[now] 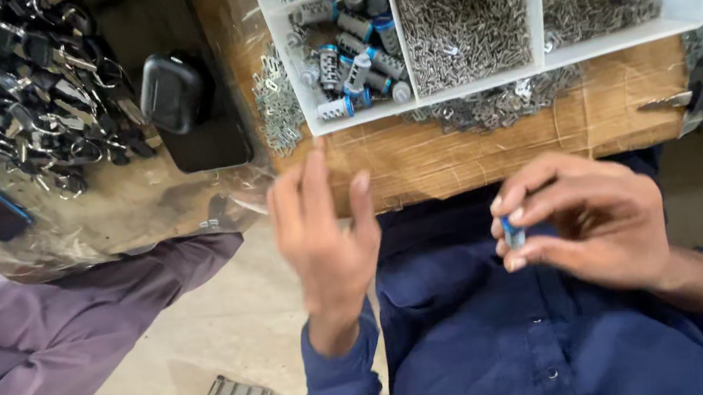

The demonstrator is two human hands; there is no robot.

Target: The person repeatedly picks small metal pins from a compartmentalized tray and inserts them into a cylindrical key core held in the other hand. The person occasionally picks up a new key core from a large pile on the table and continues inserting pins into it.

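My right hand [586, 225] is closed around a small cylinder with a blue band [514, 233], held in front of my blue shirt, just below the table's front edge. My left hand [324, 233] is raised with its fingers apart and holds nothing. It hovers just below a white compartment tray [541, 53]. One tray section holds grey cylinders with blue bands [357, 65]; the others hold heaps of small metal pins [463, 11].
The tray rests on a brown cardboard-covered surface [489, 139] with loose metal clips [276, 108] around it. A black case [172, 92] lies left of it, beside a pile of dark key-like parts [19, 78] on clear plastic. A purple-sleeved person [44, 337] is at left.
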